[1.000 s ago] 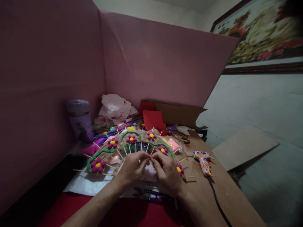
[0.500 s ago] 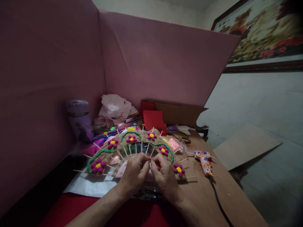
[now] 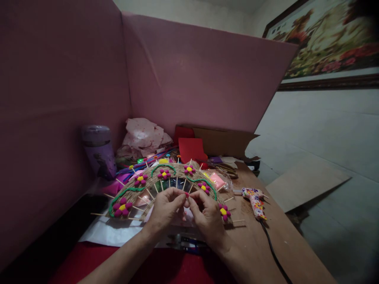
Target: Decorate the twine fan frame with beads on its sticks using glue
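Between the pinched fingertips of my left hand (image 3: 167, 207) and my right hand (image 3: 205, 211) is a small red-pink piece, apparently modelling clay (image 3: 186, 195). Both hands are closed on it, above the front of a fan-shaped craft (image 3: 180, 167). Twine wraps that arch, with thin wooden sticks poking out along both edges. Magenta flowers with yellow centres, such as the one at the left end (image 3: 122, 207), and green wavy strips (image 3: 126, 191) decorate it. Several outer sticks carry small coloured tips. My hands hide the arch's inner front part.
A flower-patterned glue gun (image 3: 254, 201) with a black cord lies on the right. Blue-handled snips (image 3: 189, 245) rest below my hands. Behind the arch are a red card (image 3: 192, 150), plastic bags and brown cardboard (image 3: 225, 142). A purple tumbler (image 3: 99, 152) stands at left.
Both hands have risen slightly with the small clay piece, which shows more now between the fingertips. The snips below are more visible. The craft has stayed in place.
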Demonstrator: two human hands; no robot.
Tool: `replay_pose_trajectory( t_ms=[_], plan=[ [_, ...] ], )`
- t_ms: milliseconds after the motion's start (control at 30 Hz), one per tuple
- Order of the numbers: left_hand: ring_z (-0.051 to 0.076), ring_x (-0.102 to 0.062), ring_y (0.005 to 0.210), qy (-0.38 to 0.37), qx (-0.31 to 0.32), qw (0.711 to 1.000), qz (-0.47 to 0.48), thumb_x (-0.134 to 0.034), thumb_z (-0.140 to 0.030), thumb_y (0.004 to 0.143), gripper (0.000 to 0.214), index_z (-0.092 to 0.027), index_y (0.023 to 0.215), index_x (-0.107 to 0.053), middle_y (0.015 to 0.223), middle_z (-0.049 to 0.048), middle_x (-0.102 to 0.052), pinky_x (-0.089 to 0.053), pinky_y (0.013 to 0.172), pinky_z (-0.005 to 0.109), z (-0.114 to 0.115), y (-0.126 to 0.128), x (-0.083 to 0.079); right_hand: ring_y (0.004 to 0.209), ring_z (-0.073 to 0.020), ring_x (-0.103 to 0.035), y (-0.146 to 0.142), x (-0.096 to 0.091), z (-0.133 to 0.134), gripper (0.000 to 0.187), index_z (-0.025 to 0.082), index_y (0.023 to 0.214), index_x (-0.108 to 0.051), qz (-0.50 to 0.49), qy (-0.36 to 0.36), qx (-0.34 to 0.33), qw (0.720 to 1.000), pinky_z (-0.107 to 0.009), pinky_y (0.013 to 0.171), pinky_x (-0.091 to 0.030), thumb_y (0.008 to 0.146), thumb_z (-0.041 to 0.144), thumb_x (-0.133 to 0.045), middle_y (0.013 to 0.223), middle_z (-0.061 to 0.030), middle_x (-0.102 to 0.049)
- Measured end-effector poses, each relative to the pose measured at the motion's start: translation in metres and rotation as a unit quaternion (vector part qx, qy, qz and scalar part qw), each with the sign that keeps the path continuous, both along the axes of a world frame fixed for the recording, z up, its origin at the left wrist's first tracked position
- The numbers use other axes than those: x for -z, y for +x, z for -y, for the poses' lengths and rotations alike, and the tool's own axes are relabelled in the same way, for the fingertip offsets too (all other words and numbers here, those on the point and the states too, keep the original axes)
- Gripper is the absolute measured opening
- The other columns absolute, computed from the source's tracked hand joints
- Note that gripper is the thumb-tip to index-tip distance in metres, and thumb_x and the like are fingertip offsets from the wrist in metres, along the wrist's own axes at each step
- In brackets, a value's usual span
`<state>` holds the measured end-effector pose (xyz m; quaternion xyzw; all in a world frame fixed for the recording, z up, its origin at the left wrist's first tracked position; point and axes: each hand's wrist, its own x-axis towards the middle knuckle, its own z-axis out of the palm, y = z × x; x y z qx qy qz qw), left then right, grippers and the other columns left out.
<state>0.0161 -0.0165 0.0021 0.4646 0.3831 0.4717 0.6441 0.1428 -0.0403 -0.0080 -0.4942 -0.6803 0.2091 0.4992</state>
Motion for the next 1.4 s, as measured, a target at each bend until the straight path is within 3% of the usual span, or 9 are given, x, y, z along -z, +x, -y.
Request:
replay_pose_trajectory(
  t_ms=[300,500,633,767,900,1033,1133,1233,1400],
  plan=[
    [0.011,-0.055,0.061,0.210,-0.009,0.951,-0.227,-0.053,-0.028,0.076,0.017,-0.014,0.071,-0.063,0.065,0.0025,-0.062,-0.042,0.053,0.019,-0.006,-0.011,0.001,0.072,-0.0166,-0.054,0.011,-0.004,-0.002,0.015,0.018,0.080,-0.055,0.176,0.086,0.012,0.980,-0.027,0.064,-0.037,0.086,0.017,-0.042,0.075,-0.0043,-0.058],
    [0.008,-0.048,0.042,0.051,0.010,0.995,-0.080,-0.058,-0.036,0.072,0.023,-0.014,0.069,-0.054,0.058,-0.0013,-0.057,-0.040,0.039,0.020,-0.005,-0.007,0.002,0.072,-0.0163,-0.052,0.011,-0.004,-0.003,0.014,0.018,0.076,-0.054,0.181,0.100,0.035,0.978,-0.027,0.063,-0.035,0.086,0.018,-0.044,0.072,-0.0036,-0.056],
    [0.007,-0.047,0.034,-0.012,0.024,0.999,-0.028,-0.062,-0.038,0.069,0.027,-0.013,0.066,-0.051,0.057,-0.0020,-0.056,-0.038,0.035,0.020,-0.003,-0.005,0.000,0.070,-0.0157,-0.052,0.008,-0.002,-0.001,0.017,0.018,0.075,-0.054,0.200,0.102,0.007,0.975,-0.027,0.063,-0.035,0.086,0.016,-0.041,0.073,-0.0040,-0.056],
    [0.007,-0.046,0.036,0.027,0.001,0.998,-0.052,-0.058,-0.039,0.071,0.026,-0.014,0.068,-0.052,0.058,-0.0021,-0.056,-0.038,0.036,0.020,-0.003,-0.005,0.003,0.069,-0.0156,-0.051,0.006,0.000,0.000,0.016,0.018,0.079,-0.053,0.244,0.113,-0.027,0.963,-0.027,0.064,-0.035,0.084,0.012,-0.039,0.074,-0.0042,-0.055],
    [0.009,-0.048,0.047,0.156,-0.034,0.968,-0.192,-0.053,-0.031,0.075,0.019,-0.014,0.068,-0.058,0.057,-0.0006,-0.057,-0.037,0.045,0.020,-0.003,-0.007,0.006,0.067,-0.0170,-0.049,0.010,0.000,-0.002,0.009,0.017,0.076,-0.054,0.306,0.155,-0.027,0.939,-0.027,0.059,-0.033,0.079,0.014,-0.045,0.071,-0.0045,-0.053],
    [0.011,-0.050,0.059,0.269,0.014,0.916,-0.296,-0.052,-0.021,0.073,0.014,-0.014,0.066,-0.062,0.060,0.0006,-0.058,-0.037,0.054,0.020,-0.004,-0.011,0.003,0.065,-0.0155,-0.049,0.015,-0.003,-0.005,0.013,0.017,0.072,-0.055,0.234,0.149,-0.017,0.961,-0.026,0.059,-0.034,0.079,0.015,-0.045,0.067,-0.0031,-0.053],
    [0.008,-0.046,0.049,0.192,0.097,0.945,-0.247,-0.054,-0.026,0.074,0.015,-0.014,0.070,-0.062,0.056,-0.0014,-0.055,-0.034,0.047,0.018,-0.005,-0.015,-0.002,0.064,-0.0132,-0.051,0.017,-0.006,-0.009,0.013,0.018,0.069,-0.056,0.079,0.046,-0.024,0.996,-0.024,0.058,-0.037,0.080,0.016,-0.049,0.066,-0.0008,-0.056],
    [0.006,-0.043,0.040,0.084,0.146,0.976,-0.135,-0.059,-0.034,0.072,0.021,-0.013,0.073,-0.058,0.053,-0.0032,-0.052,-0.033,0.040,0.017,-0.005,-0.015,-0.005,0.058,-0.0119,-0.050,0.016,-0.007,-0.011,0.010,0.018,0.069,-0.056,-0.055,-0.047,-0.066,0.995,-0.022,0.053,-0.039,0.078,0.022,-0.055,0.063,0.0014,-0.055],
    [0.006,-0.044,0.036,0.054,0.104,0.992,-0.034,-0.061,-0.041,0.070,0.028,-0.014,0.070,-0.051,0.055,-0.0028,-0.053,-0.034,0.036,0.018,-0.002,-0.008,-0.002,0.066,-0.0135,-0.051,0.009,-0.003,-0.007,0.014,0.018,0.069,-0.057,-0.032,0.023,-0.033,0.999,-0.025,0.060,-0.041,0.081,0.018,-0.049,0.068,-0.0008,-0.056]
  ],
)
